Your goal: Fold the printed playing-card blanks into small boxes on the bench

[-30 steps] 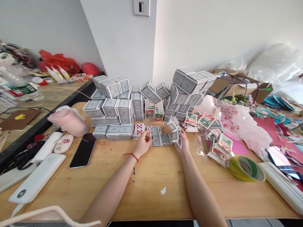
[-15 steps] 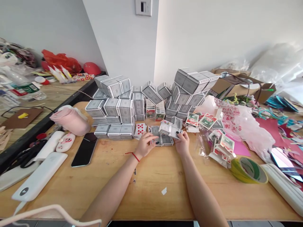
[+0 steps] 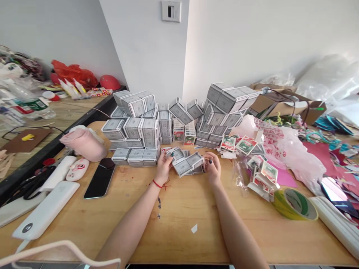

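Note:
Between my hands is a small piece made of folded playing cards (image 3: 187, 163) with grey patterned backs, tilted just above the wooden table. My left hand (image 3: 164, 165) pinches a playing card at the piece's left side, its thumb on top. At the right end, the curled fingers of my right hand (image 3: 213, 168) close on the piece's edge; the exact contact is partly hidden. A red card face peeks out behind my left fingers. Close behind stand stacked blocks of folded cards (image 3: 141, 130), and more card blocks (image 3: 224, 101) rise at the right.
Card boxes (image 3: 246, 144) and torn packaging (image 3: 263, 175) lie right of my hands, with yellow tape (image 3: 294, 203) nearer me. A phone (image 3: 100, 178), a white power bank (image 3: 46, 211) and a pink roll (image 3: 83, 142) are on the left. A paper scrap (image 3: 194, 228) lies in front.
The folded card piece has turned and come down left, nearer me. My left hand has drawn back and closed on a card; my right hand has shifted slightly left, with fingers curled.

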### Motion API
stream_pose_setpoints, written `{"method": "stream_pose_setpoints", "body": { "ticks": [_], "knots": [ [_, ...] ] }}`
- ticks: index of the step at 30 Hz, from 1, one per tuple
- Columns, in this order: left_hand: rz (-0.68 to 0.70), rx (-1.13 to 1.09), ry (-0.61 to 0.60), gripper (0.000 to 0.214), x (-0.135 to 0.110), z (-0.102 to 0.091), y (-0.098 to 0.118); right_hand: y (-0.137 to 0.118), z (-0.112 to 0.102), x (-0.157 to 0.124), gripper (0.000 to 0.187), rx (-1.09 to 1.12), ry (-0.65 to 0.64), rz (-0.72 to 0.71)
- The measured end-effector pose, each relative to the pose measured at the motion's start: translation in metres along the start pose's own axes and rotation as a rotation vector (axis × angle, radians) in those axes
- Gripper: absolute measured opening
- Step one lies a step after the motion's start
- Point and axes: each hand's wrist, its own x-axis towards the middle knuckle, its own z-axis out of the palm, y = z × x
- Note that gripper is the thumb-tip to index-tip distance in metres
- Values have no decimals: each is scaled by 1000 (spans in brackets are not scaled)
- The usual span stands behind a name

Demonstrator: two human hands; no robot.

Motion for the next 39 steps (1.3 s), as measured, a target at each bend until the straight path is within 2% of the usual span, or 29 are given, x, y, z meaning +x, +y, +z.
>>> {"method": "stream_pose_setpoints", "body": {
  "ticks": [3, 8, 11, 16, 18, 21, 24, 27, 29, 33, 36, 39],
  "knots": [
    [-17, 63, -7, 34, 1, -1, -4, -1, -1, -1, 44, 13, -5, -5],
    [41, 322, -101, 26, -2, 1, -7, -11, 10, -12, 32, -340, -149, -134],
    [76, 364, -71, 23, -1, 0, -7, -15, 13, -15, 27, -422, -175, -187],
    [175, 398, 151, 22, 2, -3, -7, -15, 12, -14, 18, -375, -143, -166],
    [202, 437, 123, 23, 2, -3, -7, -12, 13, -15, 15, -385, -121, -154],
    [239, 475, 12, 23, 0, 0, -5, -4, 15, -14, 12, -354, 6, -94],
    [264, 545, -35, 22, -3, 1, -1, 3, 11, -9, 14, -163, 146, 33],
    [330, 690, -18, 20, -5, 1, 2, 5, 1, 0, 13, -16, 251, 84],
    [359, 773, -7, 19, -7, 0, 2, 6, -5, 4, 14, -8, 254, 109],
    [286, 970, 58, 22, -8, 0, -5, 11, -6, 6, 19, -135, 142, 183],
    [259, 1098, 126, 25, -9, 0, -10, 16, -3, 5, 31, -156, 161, 183],
    [298, 1104, 120, 29, -10, 1, -9, 19, -3, 4, 25, -127, 152, 177]
  ]
}}
